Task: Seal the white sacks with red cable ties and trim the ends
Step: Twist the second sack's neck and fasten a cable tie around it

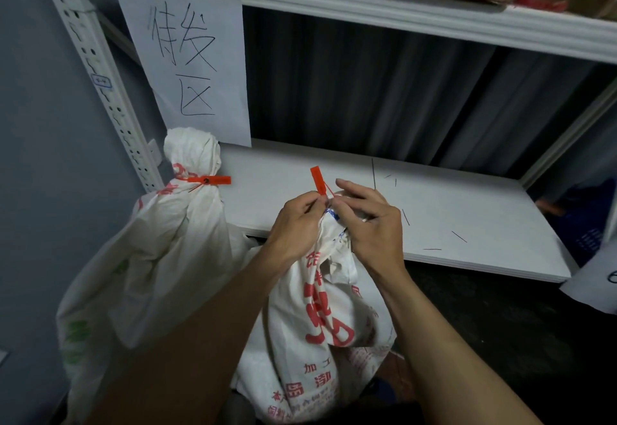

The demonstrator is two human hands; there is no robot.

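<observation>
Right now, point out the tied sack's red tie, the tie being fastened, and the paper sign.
tied sack's red tie (209, 179): head view, flat tag.
tie being fastened (317, 180): head view, upright tag.
paper sign (187, 57): head view, sheet's middle.

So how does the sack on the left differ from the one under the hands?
The left sack has its neck cinched by a red cable tie lying level, with nobody touching it; the near sack is gripped at the neck by the left hand and right hand, its tie sticking upward. Both are white with red print.
</observation>
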